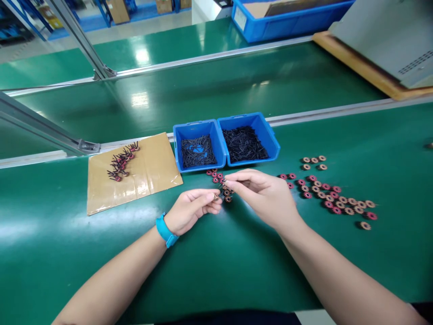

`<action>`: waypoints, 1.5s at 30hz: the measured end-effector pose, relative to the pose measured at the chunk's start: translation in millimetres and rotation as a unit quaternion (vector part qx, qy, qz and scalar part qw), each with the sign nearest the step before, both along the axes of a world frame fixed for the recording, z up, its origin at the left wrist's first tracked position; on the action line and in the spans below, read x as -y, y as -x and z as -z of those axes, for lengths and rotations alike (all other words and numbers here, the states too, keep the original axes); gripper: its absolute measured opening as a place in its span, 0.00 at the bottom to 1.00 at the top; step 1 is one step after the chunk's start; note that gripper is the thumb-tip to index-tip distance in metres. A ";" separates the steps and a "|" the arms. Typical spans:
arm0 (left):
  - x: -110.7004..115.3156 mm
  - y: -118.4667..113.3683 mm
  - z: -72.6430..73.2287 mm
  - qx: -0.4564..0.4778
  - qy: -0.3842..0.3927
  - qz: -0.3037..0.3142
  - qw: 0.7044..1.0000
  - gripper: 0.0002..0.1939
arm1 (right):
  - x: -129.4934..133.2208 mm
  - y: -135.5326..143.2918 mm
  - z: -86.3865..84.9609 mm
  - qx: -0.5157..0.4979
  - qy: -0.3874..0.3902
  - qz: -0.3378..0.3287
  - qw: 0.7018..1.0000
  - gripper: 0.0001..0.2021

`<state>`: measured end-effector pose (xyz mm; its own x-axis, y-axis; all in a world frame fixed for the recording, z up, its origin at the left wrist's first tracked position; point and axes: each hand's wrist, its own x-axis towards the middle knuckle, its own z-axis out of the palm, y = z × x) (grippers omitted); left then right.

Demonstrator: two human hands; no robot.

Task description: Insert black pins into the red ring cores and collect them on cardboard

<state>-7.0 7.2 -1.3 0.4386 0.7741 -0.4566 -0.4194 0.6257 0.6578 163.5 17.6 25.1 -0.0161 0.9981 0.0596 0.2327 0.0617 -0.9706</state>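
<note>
My left hand (194,207), with a teal band on its wrist, pinches a small copper-coloured stator (215,197) between thumb and fingers. Close beside it, the thumb and forefinger of my right hand (259,194) are pressed together at the stator's thin wires; what lies between them is too small to make out. Under and behind the fingertips sit several loose stators (228,198), partly hidden by my hands. More red-and-black stators (215,175) lie against the front of the bins. Thin black sleeves fill the left blue bin (176,146) and the right blue bin (273,143).
A cardboard sheet (155,171) on the left carries several stators with black-sleeved leads (122,161). Rows of red and copper stators (333,198) spread over the green table (216,280) at right. Behind stand a metal frame post (81,40), a large blue crate (287,29) and a grey cabinet (389,40).
</note>
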 end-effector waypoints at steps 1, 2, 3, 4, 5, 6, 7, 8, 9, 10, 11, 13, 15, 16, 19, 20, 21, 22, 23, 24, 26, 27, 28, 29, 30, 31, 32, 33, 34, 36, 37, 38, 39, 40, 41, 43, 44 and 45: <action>0.2 0.2 0.2 0.001 0.000 0.000 1.000 0.14 | -0.2 0.0 0.6 0.001 0.000 -0.001 1.000 0.03; 0.3 0.4 0.3 0.002 0.000 -0.001 1.000 0.14 | -0.3 0.0 1.1 0.001 0.001 -0.001 1.000 0.03; 0.4 0.6 0.4 0.003 0.000 -0.002 1.000 0.14 | -0.3 0.0 1.6 0.000 0.001 -0.001 1.000 0.03; 0.4 0.8 0.3 0.004 0.000 -0.003 1.000 0.14 | -0.3 0.0 2.0 -0.001 0.002 -0.002 1.000 0.03; 0.4 0.9 0.2 0.004 0.001 -0.004 1.000 0.14 | -0.2 -0.1 2.3 -0.002 0.002 -0.004 1.000 0.03; 0.3 1.0 0.1 0.005 0.001 -0.004 1.000 0.14 | 0.0 -0.3 2.5 -0.002 0.001 -0.006 1.000 0.03; 0.3 1.0 -0.1 0.006 0.001 -0.004 1.000 0.14 | 0.1 -0.5 2.6 0.000 -0.002 -0.008 1.000 0.03; 0.2 1.1 -0.2 0.006 0.001 -0.003 1.000 0.14 | 0.2 -0.7 2.7 0.003 -0.005 -0.010 1.000 0.03; 0.2 1.2 -0.3 0.006 0.000 -0.003 1.000 0.14 | 0.4 -1.0 2.7 0.007 -0.009 -0.012 1.000 0.03; 0.2 1.2 -0.3 0.007 0.000 -0.003 1.000 0.14 | 0.5 -1.3 2.7 0.012 -0.013 -0.014 1.000 0.03; 0.2 1.3 -0.3 0.007 0.000 -0.002 1.000 0.14 | 0.5 -1.6 2.7 0.016 -0.016 -0.016 1.000 0.03; 0.2 1.4 -0.1 0.008 -0.002 0.000 1.000 0.14 | 0.6 -2.0 3.0 0.022 -0.022 -0.020 0.999 0.02; 0.1 1.3 0.2 0.008 -0.003 0.000 1.000 0.14 | 0.5 -2.2 3.6 0.026 -0.024 -0.023 0.999 0.02; 0.0 1.3 0.3 0.008 -0.004 0.000 1.000 0.14 | 0.4 -2.3 3.9 0.029 -0.024 -0.024 0.999 0.03; -0.3 1.1 0.3 0.008 -0.002 0.000 1.000 0.14 | 0.0 -2.7 3.7 0.041 -0.033 -0.030 0.998 0.03; -0.4 1.1 0.3 0.008 -0.003 0.001 1.000 0.14 | -0.2 -3.0 2.9 0.050 -0.038 -0.034 0.997 0.03; -0.4 1.2 0.3 0.008 -0.004 0.002 1.000 0.14 | -0.4 -3.5 1.6 0.062 -0.044 -0.038 0.996 0.03; -0.4 1.2 0.3 0.008 -0.006 0.001 1.000 0.14 | -0.6 -4.2 -0.1 0.078 -0.053 -0.045 0.995 0.03; -0.3 1.3 0.4 0.008 -0.007 0.000 1.000 0.14 | -0.9 -5.0 -2.1 0.097 -0.062 -0.053 0.992 0.03; -0.2 1.3 0.7 0.009 -0.009 -0.002 1.000 0.14 | -1.1 -5.9 -4.4 0.118 -0.073 -0.062 0.988 0.04; -0.1 1.3 1.4 0.010 -0.010 -0.005 1.000 0.13 | -1.5 -7.7 -8.7 0.156 -0.096 -0.081 0.980 0.05; 0.0 1.1 1.8 0.012 -0.010 -0.006 1.000 0.13 | -1.6 -8.6 -10.6 0.171 -0.109 -0.091 0.975 0.05; 0.0 0.9 2.1 0.014 -0.011 -0.007 1.000 0.13 | -1.6 -9.5 -12.0 0.183 -0.121 -0.099 0.971 0.06; 0.0 0.7 2.4 0.017 -0.011 -0.008 1.000 0.13 | -1.5 -10.3 -13.1 0.193 -0.131 -0.107 0.966 0.06; 0.0 0.4 2.4 0.020 -0.011 -0.009 1.000 0.13 | -1.4 -11.0 -13.8 0.201 -0.140 -0.115 0.963 0.07; 0.0 0.1 2.3 0.023 -0.011 -0.010 1.000 0.13 | -1.3 -11.8 -14.3 0.208 -0.147 -0.124 0.959 0.07; 0.0 -0.2 2.0 0.025 -0.012 -0.011 1.000 0.13 | -1.2 -12.4 -14.6 0.212 -0.152 -0.133 0.956 0.08; 0.0 -0.5 1.6 0.024 -0.013 -0.012 1.000 0.14 | -1.1 -13.0 -15.0 0.215 -0.155 -0.143 0.954 0.09; 0.0 -0.7 1.1 0.022 -0.016 -0.014 1.000 0.14 | -0.9 -13.5 -15.3 0.214 -0.157 -0.153 0.952 0.10; 0.2 -0.9 0.4 0.015 -0.021 -0.017 1.000 0.14 | -0.5 -13.9 -16.1 0.209 -0.159 -0.170 0.950 0.12; 0.3 -0.9 0.2 0.011 -0.024 -0.018 0.999 0.14 | -0.2 -13.9 -16.5 0.206 -0.159 -0.175 0.950 0.12; 0.3 -0.8 0.3 0.009 -0.027 -0.019 0.999 0.14 | 0.2 -13.8 -16.8 0.202 -0.157 -0.176 0.950 0.12; 0.4 -0.7 0.6 0.009 -0.030 -0.019 0.999 0.14 | 0.7 -13.5 -17.1 0.199 -0.154 -0.175 0.952 0.12; 0.4 -0.5 1.0 0.009 -0.034 -0.019 0.999 0.14 | 1.2 -13.2 -17.3 0.197 -0.150 -0.172 0.953 0.12; 0.4 -0.3 1.6 0.009 -0.037 -0.019 0.999 0.14 | 1.8 -12.9 -17.3 0.196 -0.144 -0.168 0.955 0.12; 0.5 0.2 2.9 0.009 -0.038 -0.018 0.999 0.13 | 2.6 -12.5 -17.2 0.196 -0.131 -0.154 0.959 0.12; 0.6 0.5 3.5 0.009 -0.036 -0.016 0.999 0.13 | 2.8 -12.4 -17.1 0.197 -0.126 -0.146 0.961 0.12; 0.7 0.8 4.0 0.010 -0.033 -0.014 0.999 0.12 | 2.7 -12.5 -17.0 0.197 -0.123 -0.140 0.962 0.12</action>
<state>-7.8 6.6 -5.3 0.4246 0.8141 -0.3963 -0.4493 0.5694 0.6884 176.0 14.9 42.1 -0.3514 0.9080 0.2280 0.5215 0.3921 -0.7578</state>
